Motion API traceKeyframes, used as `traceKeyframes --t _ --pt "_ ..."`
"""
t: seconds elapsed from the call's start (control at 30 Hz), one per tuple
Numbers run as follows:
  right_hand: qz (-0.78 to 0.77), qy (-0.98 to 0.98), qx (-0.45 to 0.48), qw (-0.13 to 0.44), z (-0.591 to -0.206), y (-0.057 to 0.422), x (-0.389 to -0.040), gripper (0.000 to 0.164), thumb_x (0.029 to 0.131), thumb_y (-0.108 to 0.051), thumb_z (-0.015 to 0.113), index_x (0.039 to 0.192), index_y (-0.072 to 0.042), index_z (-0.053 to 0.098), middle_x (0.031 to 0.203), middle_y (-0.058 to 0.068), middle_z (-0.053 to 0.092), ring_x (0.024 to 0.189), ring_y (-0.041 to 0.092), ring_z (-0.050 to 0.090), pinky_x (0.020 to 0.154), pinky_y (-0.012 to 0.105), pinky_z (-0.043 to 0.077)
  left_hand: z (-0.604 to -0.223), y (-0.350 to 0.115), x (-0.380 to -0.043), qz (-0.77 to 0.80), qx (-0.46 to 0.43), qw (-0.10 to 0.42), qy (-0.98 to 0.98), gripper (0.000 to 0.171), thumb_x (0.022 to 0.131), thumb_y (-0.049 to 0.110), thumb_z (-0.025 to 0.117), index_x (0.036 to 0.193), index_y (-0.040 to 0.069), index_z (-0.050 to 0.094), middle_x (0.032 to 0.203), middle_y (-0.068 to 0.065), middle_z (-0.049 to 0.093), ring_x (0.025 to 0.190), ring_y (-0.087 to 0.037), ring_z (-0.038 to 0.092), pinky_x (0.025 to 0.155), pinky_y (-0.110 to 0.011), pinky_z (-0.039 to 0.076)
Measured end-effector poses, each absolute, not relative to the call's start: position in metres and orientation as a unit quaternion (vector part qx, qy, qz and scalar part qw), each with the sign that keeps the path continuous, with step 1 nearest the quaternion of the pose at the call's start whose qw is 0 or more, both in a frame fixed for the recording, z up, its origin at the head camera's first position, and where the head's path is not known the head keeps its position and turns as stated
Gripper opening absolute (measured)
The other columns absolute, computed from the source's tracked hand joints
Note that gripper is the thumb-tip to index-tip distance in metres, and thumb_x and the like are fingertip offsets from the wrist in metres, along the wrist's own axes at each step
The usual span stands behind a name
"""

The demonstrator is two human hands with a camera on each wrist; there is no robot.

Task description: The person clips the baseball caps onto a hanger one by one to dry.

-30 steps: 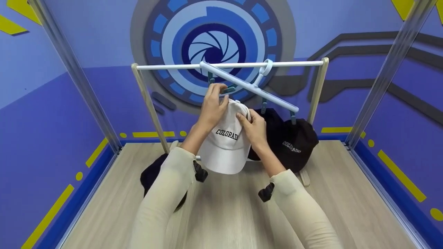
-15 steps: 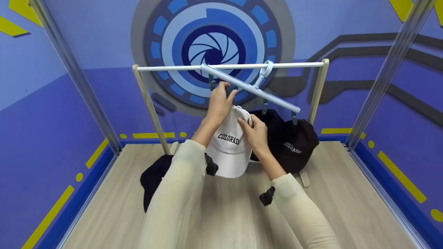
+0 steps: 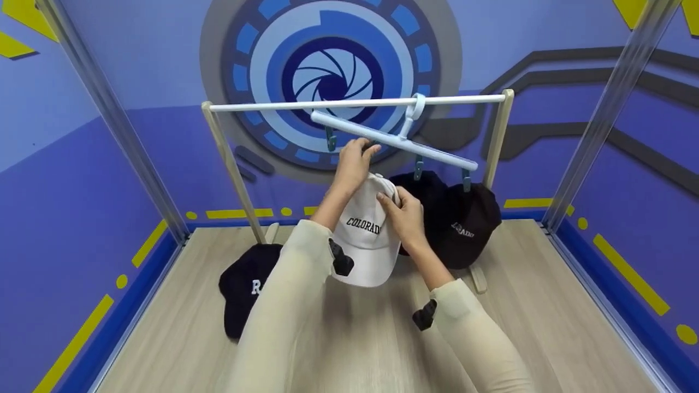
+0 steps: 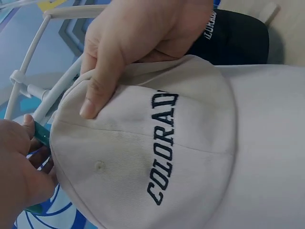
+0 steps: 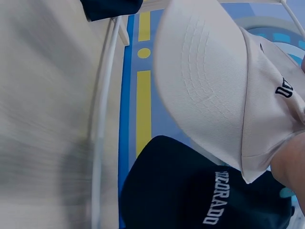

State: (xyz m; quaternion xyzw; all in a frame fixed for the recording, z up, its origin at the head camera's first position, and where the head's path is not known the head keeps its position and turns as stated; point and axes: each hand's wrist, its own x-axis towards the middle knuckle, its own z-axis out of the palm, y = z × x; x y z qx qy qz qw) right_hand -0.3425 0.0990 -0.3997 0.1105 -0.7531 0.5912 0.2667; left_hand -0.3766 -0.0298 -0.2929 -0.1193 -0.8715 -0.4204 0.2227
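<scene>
A white baseball cap (image 3: 365,207) lettered COLORADO hangs brim down between both hands in the head view. My right hand (image 3: 405,215) grips its right side, thumb on the front and fingers behind. At the cap's top, my left hand (image 3: 354,164) pinches a green clip (image 4: 42,133), seen in the left wrist view right at the cap's edge. The clip belongs to a tilted pale blue hanger (image 3: 366,131) on the rack. A free green clip (image 3: 331,141) dangles at its left end. A black COLORADO cap (image 3: 472,229) hangs from its right end.
The white rack rail (image 3: 262,106) spans wooden posts (image 3: 232,169) before a patterned wall. Another black cap (image 3: 426,185) hangs behind, under a second clip (image 3: 418,169). A dark cap (image 3: 240,295) with a white letter rests on the wooden table (image 3: 164,327), left of my arm.
My left hand has moved right and slightly down onto the clip near the cap's top. The cap has sunk slightly and moved right; the hanger's left end has dipped.
</scene>
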Motion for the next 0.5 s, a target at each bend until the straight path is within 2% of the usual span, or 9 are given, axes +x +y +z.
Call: traceKeyframes --t 0.1,0.2,0.5 --pt "0.585 -0.756 0.11 0.272 -0.407 0.102 -0.342 0.02 0.083 -0.031 0.073 0.086 -0.011 0.068 0.067 -0.001 0.058 0.063 0.012 0.051 0.056 0.023 0.041 -0.299 -0.033 -0.38 -0.45 -0.104 0.246 -0.852 0.026 0.095 0.027 0.056 0.094 0.002 0.066 0.085 -0.007 0.062 0.08 -0.018 0.054 0.075 -0.03 0.044" --pt "0.576 -0.764 0.106 0.272 -0.416 0.106 -0.342 0.02 0.083 -0.03 0.073 0.088 -0.012 0.069 0.068 -0.002 0.058 0.063 0.012 0.051 0.056 0.023 0.04 -0.307 -0.036 -0.384 -0.484 -0.074 0.257 -0.833 0.027 0.094 0.028 0.058 0.087 0.004 0.068 0.077 -0.004 0.061 0.072 -0.015 0.051 0.069 -0.028 0.042" --pt "0.572 -0.767 0.103 0.274 -0.426 0.113 -0.343 0.017 0.083 -0.03 0.073 0.088 -0.013 0.07 0.07 -0.002 0.059 0.065 0.012 0.053 0.057 0.023 0.041 -0.322 -0.037 -0.387 -0.551 -0.013 0.254 -0.795 0.03 0.093 0.032 0.059 0.09 0.005 0.071 0.08 -0.004 0.066 0.071 -0.015 0.055 0.066 -0.027 0.044"
